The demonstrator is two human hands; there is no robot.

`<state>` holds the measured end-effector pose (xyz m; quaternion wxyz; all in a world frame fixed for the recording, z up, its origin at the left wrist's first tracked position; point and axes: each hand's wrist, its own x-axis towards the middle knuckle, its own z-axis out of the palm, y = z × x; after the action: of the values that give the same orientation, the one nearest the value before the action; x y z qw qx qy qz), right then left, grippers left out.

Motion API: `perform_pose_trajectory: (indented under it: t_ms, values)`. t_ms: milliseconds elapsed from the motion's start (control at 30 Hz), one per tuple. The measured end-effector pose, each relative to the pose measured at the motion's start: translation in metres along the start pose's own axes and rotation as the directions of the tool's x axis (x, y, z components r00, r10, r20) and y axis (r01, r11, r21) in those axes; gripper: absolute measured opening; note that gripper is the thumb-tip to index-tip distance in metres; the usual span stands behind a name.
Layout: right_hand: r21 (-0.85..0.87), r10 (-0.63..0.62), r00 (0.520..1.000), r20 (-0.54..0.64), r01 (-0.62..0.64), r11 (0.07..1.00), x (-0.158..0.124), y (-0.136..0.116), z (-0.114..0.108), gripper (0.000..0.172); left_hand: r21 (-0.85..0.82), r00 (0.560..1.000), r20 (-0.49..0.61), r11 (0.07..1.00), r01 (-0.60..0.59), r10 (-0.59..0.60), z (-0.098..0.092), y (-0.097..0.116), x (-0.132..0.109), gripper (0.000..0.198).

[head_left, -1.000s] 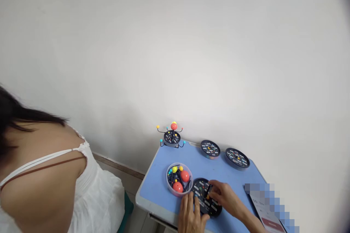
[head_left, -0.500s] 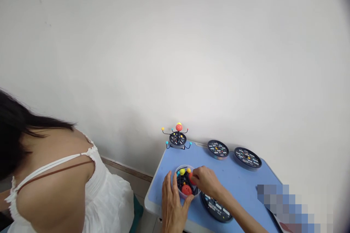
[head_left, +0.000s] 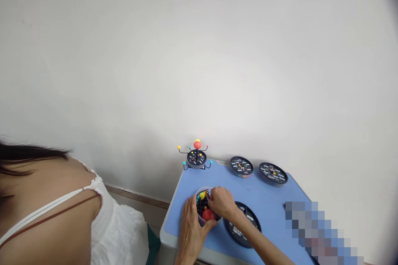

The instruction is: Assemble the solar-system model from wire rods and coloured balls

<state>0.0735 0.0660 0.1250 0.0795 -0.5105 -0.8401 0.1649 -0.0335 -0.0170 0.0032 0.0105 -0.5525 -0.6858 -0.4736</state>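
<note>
A clear round plastic tub (head_left: 201,222) holds black rods, a red ball (head_left: 207,214), yellow balls (head_left: 203,195) and a small blue one. My left hand (head_left: 192,227) cups the tub's near left side, thumb along the front and fingers along the left wall. From the right, my right hand (head_left: 223,203) reaches over the rim with fingers curled down among the parts. Its fingertips are partly hidden, so what they pinch cannot be made out. Under my right forearm lies a black round printed disc base (head_left: 248,236), partly covered.
At the table's back left corner stands an assembled planet model (head_left: 197,157). Two black printed discs (head_left: 241,166) (head_left: 273,173) rest along the back edge of the blue table (head_left: 267,198). A blurred-out object lies at right. Close on the left sits a person in white (head_left: 121,223).
My right hand has gone lower into the tub, and the second red ball near it is out of sight. My left hand stays on the tub. The view has shifted slightly.
</note>
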Motion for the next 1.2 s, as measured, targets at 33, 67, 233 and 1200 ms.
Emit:
perform_pose_trajectory:
  t_ms: [33, 67, 233, 1200]
  values:
    - [0.068, 0.006, 1.000, -0.021, -0.004, 0.998, 0.000, 0.003, -0.006, 0.016, -0.003, 1.000, 0.008, 1.000, 0.005, -0.005, -0.002, 0.001, 0.001, 0.075]
    - [0.143, 0.008, 0.999, -0.036, -0.003, 0.990, -0.001, 0.007, -0.012, 0.016, -0.008, 1.000, 0.017, 1.000, 0.007, -0.007, -0.003, 0.002, 0.001, 0.075]
    - [0.538, 0.006, 1.000, 0.000, -0.005, 0.843, -0.023, 0.026, -0.036, 0.016, -0.020, 0.999, 0.043, 1.000, 0.004, -0.003, -0.008, 0.004, 0.002, 0.075]
    - [0.955, -0.019, 0.993, 0.118, -0.109, 0.276, -0.128, 0.074, 0.020, 0.031, 0.641, 0.819, 0.559, 0.694, -0.328, -0.129, -0.012, 0.060, 0.113, 0.027]
